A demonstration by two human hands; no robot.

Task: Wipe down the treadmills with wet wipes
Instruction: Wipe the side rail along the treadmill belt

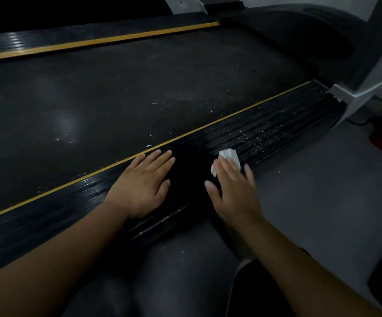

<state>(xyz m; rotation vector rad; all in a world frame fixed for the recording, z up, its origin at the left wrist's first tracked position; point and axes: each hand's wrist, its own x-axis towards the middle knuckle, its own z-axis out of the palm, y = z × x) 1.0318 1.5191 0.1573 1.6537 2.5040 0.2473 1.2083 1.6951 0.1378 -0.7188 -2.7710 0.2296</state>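
The treadmill's dark running belt (121, 92) fills the upper left. Its near side rail (277, 124) is black and ribbed, edged by a thin yellow stripe, and runs diagonally from lower left to upper right. My left hand (144, 181) rests flat on the rail with straight fingers. My right hand (233, 186) presses a crumpled white wet wipe (227, 156) onto the rail with straight fingers; most of the wipe is hidden under the fingers. White specks of dust lie on the rail beyond the wipe and on the belt beside it.
Grey floor (322, 191) lies right of the rail. A white-grey upright post base (354, 94) stands at the rail's far end, with a dark motor cover (299, 37) behind it. The far side rail (94, 40) shows at the top left. My knees are at the bottom.
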